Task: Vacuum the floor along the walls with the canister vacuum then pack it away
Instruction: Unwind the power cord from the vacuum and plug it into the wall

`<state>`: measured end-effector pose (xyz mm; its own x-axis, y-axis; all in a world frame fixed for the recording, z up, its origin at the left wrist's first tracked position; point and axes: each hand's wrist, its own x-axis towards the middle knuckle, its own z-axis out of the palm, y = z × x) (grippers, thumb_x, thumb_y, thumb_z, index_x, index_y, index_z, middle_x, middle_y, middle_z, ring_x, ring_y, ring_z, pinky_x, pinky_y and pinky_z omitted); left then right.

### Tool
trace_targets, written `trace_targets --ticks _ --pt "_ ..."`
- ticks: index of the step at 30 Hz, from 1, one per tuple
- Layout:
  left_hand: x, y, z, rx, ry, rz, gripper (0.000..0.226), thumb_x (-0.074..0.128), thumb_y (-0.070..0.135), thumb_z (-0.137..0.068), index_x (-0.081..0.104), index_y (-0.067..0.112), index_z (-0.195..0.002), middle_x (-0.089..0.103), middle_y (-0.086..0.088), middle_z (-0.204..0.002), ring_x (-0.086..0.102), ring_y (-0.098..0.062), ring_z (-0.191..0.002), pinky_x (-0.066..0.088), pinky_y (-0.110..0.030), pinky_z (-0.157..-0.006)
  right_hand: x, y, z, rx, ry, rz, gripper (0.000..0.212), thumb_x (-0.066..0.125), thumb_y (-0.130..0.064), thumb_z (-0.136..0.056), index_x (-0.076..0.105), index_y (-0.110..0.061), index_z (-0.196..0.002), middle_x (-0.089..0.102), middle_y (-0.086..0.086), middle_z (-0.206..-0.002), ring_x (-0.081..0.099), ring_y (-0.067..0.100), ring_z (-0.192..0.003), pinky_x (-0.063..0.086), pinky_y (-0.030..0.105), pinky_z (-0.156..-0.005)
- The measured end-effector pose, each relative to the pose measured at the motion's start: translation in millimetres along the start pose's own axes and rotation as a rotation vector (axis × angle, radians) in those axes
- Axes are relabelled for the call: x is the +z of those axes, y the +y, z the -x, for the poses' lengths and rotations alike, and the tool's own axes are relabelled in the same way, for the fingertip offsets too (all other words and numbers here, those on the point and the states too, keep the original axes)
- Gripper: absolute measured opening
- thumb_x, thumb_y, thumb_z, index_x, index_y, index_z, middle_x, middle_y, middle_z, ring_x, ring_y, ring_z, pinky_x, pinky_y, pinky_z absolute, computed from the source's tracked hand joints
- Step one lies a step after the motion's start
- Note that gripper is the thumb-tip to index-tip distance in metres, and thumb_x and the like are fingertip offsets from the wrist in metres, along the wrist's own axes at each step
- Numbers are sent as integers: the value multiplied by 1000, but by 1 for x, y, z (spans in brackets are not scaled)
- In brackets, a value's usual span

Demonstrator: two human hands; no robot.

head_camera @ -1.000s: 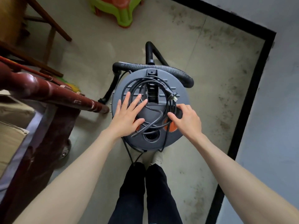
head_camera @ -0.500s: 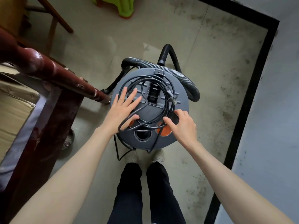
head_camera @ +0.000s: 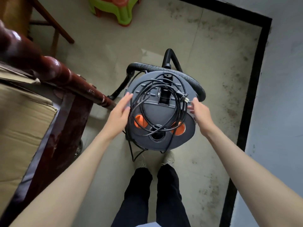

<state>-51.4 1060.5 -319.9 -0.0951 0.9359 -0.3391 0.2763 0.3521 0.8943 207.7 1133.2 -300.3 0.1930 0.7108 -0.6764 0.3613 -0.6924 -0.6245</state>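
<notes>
The stained floor [head_camera: 205,51] carries the canister vacuum [head_camera: 161,115], which stands near the far right corner, just ahead of the person's shoes. Its ribbed hose [head_camera: 185,76] curves round the far side of the grey lid. A black power cord [head_camera: 157,105] lies coiled loosely on the lid, its plug [head_camera: 186,99] toward the right edge. The left hand [head_camera: 120,112] hovers at the lid's left rim, fingers straight, gripping nothing. The right hand [head_camera: 199,112] sits at the right rim, fingers loosely extended, holding nothing.
</notes>
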Motion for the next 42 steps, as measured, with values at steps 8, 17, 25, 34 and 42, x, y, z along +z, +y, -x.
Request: trace_targets --ticks 8,17,25,34,42 --pt "1 15 -23 -320 -141 83 116 64 75 -61 14 24 -151 32 6 -152 34 -6 -136 28 -35 -115 25 -22 -6 -183 -34 48 34 62 -45 -91 63 -11 -89 62 -6 -83 55 10 -79 42 28 -76" --pt "35 21 -36 -261 234 -31 20 71 12 -78 61 23 -91 65 9 -85 61 -12 -88 46 -19 -73 33 -24 -16 -155 -9 95 11 61 -17 -88 51 -14 -85 50 -1 -77 44 15 -73 35 26 -58" --pt "8 43 29 -237 69 179 9 63 4 -87 61 10 -93 65 -5 -77 61 -17 -70 50 -30 -75 10 -27 51 -202 -120 86 17 61 -12 -90 59 -14 -106 66 -1 -92 63 19 -90 50 35 -86" --pt "9 103 110 -212 -181 109 26 57 28 -95 57 3 -100 54 -10 -76 51 -19 -67 46 -33 -66 -35 3 138 -205 -162 118 23 58 -15 -92 60 -9 -114 65 6 -97 59 21 -89 49 37 -86" --pt "62 174 149 -93 -231 79 35 51 29 -97 39 16 -67 34 14 -45 32 -9 -44 33 -27 -53 -133 12 188 -326 -6 -95 16 65 -10 -91 62 -5 -106 59 5 -89 57 17 -87 57 29 -80"
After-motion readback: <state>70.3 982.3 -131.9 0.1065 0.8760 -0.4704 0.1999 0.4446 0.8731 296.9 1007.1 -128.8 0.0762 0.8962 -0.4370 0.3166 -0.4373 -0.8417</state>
